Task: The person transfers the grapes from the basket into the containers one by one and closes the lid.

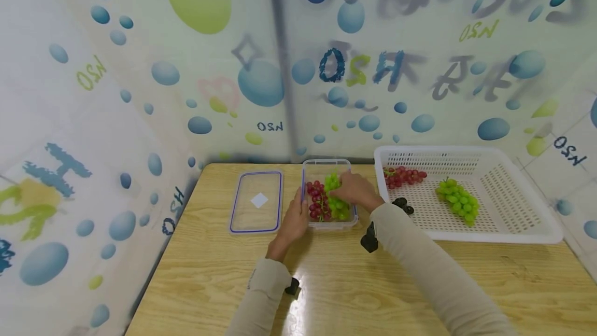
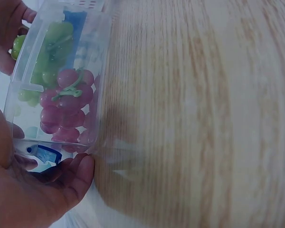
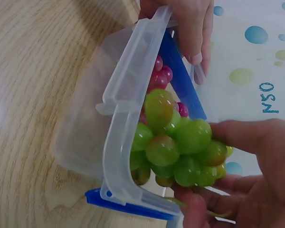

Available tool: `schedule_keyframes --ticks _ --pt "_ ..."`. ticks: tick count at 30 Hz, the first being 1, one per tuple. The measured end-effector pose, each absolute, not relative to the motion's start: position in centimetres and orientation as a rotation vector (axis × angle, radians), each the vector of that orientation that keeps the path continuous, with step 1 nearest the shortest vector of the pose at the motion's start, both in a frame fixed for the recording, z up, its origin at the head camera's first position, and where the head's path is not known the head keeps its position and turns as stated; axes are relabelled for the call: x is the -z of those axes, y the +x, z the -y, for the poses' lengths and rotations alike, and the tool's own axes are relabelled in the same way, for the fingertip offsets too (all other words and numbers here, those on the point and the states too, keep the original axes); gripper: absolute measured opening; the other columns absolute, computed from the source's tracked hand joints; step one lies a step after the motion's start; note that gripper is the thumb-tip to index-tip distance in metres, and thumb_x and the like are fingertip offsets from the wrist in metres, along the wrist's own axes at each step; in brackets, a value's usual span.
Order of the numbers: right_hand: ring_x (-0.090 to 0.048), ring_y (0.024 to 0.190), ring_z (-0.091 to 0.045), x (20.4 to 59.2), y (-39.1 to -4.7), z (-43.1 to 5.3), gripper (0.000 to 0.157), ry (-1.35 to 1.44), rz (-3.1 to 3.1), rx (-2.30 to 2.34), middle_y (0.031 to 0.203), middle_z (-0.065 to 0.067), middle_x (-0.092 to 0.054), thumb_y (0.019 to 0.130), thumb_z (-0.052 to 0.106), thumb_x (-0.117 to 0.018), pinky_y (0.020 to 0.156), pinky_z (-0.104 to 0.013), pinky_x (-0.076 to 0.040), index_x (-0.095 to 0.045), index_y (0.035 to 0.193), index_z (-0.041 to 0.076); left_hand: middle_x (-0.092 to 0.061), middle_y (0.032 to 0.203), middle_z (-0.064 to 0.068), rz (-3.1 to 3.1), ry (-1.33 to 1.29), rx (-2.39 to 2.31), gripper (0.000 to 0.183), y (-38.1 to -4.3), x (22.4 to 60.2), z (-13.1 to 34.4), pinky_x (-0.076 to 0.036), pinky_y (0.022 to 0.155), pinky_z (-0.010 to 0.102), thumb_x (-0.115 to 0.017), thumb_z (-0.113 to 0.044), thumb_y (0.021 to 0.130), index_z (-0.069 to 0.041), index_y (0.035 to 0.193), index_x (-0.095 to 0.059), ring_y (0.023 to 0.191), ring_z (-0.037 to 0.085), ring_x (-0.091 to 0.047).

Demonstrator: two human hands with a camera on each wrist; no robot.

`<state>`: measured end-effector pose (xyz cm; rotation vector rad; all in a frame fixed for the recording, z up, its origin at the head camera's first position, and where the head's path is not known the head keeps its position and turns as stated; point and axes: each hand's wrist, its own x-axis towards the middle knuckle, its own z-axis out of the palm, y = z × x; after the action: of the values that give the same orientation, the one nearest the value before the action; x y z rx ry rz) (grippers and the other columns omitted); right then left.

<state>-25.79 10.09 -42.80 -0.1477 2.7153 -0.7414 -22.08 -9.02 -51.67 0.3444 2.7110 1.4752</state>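
Note:
A clear plastic food container (image 1: 330,225) with side clips stands on the wooden table. Its left half holds a bunch of red grapes (image 1: 318,202). My left hand (image 1: 295,218) grips the container's left wall; in the left wrist view its fingers bend about the clip end. Over the right half, my right hand (image 1: 355,191) holds a bunch of green grapes (image 3: 180,147) by its outer side, with the stem beside the fingers. That bunch is partly inside the container, next to the red grapes, and the right hand hides some of it in the head view.
Left of the container lies its blue-edged lid (image 1: 256,217). A white perforated basket (image 1: 508,237) at the right bears another green bunch (image 1: 458,201), red grapes (image 1: 403,176) and dark grapes (image 1: 403,206) near the right wrist. A patterned wall covering (image 1: 298,113) rises behind the table (image 1: 224,274).

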Motion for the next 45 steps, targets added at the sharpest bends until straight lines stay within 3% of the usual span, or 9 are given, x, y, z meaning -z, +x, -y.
schedule_keyframes --ticks 7,13,16,20,23,27,31,37,45 --pt "-0.041 0.052 -0.011 42.6 -26.1 -10.5 0.037 -0.218 -2.685 0.735 0.057 0.004 -0.041 0.093 0.034 -0.066 0.047 -0.024 -0.033 -0.051 0.066 0.013 -0.052 0.084 0.013 -2.725 0.359 -1.453 0.052 -22.2 51.6 8.9 -0.045 0.09 0.052 -0.027 -0.01 0.108 0.008 0.155 -0.013 0.08 0.026 -0.053" --pt "-0.039 0.047 -0.009 42.1 -26.3 -11.0 0.041 -0.266 -2.674 0.739 0.052 0.005 -0.037 0.094 0.031 -0.066 0.046 -0.023 -0.034 -0.05 0.061 0.014 -0.052 0.089 0.013 -2.72 0.34 -1.457 0.053 -22.3 51.6 8.7 -0.044 0.095 0.053 -0.027 -0.012 0.109 0.007 0.155 -0.013 0.088 0.029 -0.055" --pt "-0.039 0.046 -0.01 42.2 -26.6 -11.3 0.041 -0.27 -2.698 0.734 0.051 0.005 -0.037 0.095 0.03 -0.065 0.046 -0.024 -0.034 -0.051 0.06 0.013 -0.051 0.086 0.012 -2.715 0.347 -1.469 0.052 -22.3 51.5 8.7 -0.045 0.092 0.052 -0.027 -0.012 0.109 0.006 0.156 -0.012 0.083 0.027 -0.053" --pt "-0.057 0.06 -0.017 42.1 -26.9 -12.0 0.027 -0.236 -2.706 0.75 0.076 -0.007 -0.065 0.096 0.028 -0.063 0.053 -0.026 -0.045 -0.067 0.087 0.003 -0.05 0.082 0.013 -2.707 0.364 -1.481 0.052 -22.4 51.5 8.7 -0.045 0.09 0.052 -0.027 -0.01 0.108 0.006 0.155 -0.012 0.079 0.027 -0.053" --pt "-0.066 0.077 -0.025 41.7 -26.9 -12.5 0.034 -0.217 -2.701 0.788 0.111 -0.019 -0.068 0.097 0.026 -0.061 0.062 -0.031 -0.053 -0.065 0.114 -0.002 -0.056 0.096 0.021 -2.712 0.37 -1.485 0.052 -22.4 51.6 8.6 -0.043 0.1 0.055 -0.026 -0.01 0.108 0.007 0.155 -0.012 0.1 0.038 -0.059" --pt "-0.067 0.079 -0.026 41.4 -26.8 -13.2 0.032 -0.25 -2.706 0.866 0.115 -0.021 -0.066 0.099 0.024 -0.058 0.064 -0.032 -0.055 -0.066 0.115 -0.003 -0.052 0.129 0.034 -2.716 0.346 -1.477 0.053 -22.3 51.8 8.7 -0.034 0.112 0.057 -0.027 -0.011 0.108 0.007 0.155 -0.012 0.131 0.046 -0.046" --pt "-0.067 0.087 -0.03 40.9 -26.8 -14.1 0.031 -0.315 -2.71 0.964 0.116 -0.022 -0.066 0.1 0.023 -0.056 0.071 -0.038 -0.057 -0.066 0.114 -0.003 -0.041 0.146 0.033 -2.718 0.314 -1.458 0.053 -22.3 51.9 8.7 -0.029 0.115 0.057 -0.027 -0.012 0.109 0.007 0.156 -0.011 0.14 0.045 -0.036" --pt "-0.059 0.114 -0.039 40.7 -27.2 -15.6 0.033 -0.389 -2.771 1.041 0.125 -0.024 -0.062 0.101 0.021 -0.054 0.093 -0.052 -0.05 -0.061 0.123 -0.003 -0.032 0.154 0.031 -2.718 0.249 -1.435 0.054 -22.0 51.7 8.8 -0.025 0.117 0.057 -0.028 -0.016 0.109 0.003 0.157 -0.013 0.142 0.045 -0.031" --pt "-0.05 0.126 -0.043 40.5 -27.7 -17.6 0.04 -0.272 -2.828 1.124 0.136 -0.027 -0.054 0.101 0.018 -0.055 0.103 -0.057 -0.043 -0.054 0.133 -0.005 -0.032 0.153 0.033 -2.707 0.222 -1.44 0.054 -22.0 51.9 8.8 -0.026 0.116 0.057 -0.028 -0.017 0.109 0.005 0.156 -0.013 0.142 0.046 -0.031"
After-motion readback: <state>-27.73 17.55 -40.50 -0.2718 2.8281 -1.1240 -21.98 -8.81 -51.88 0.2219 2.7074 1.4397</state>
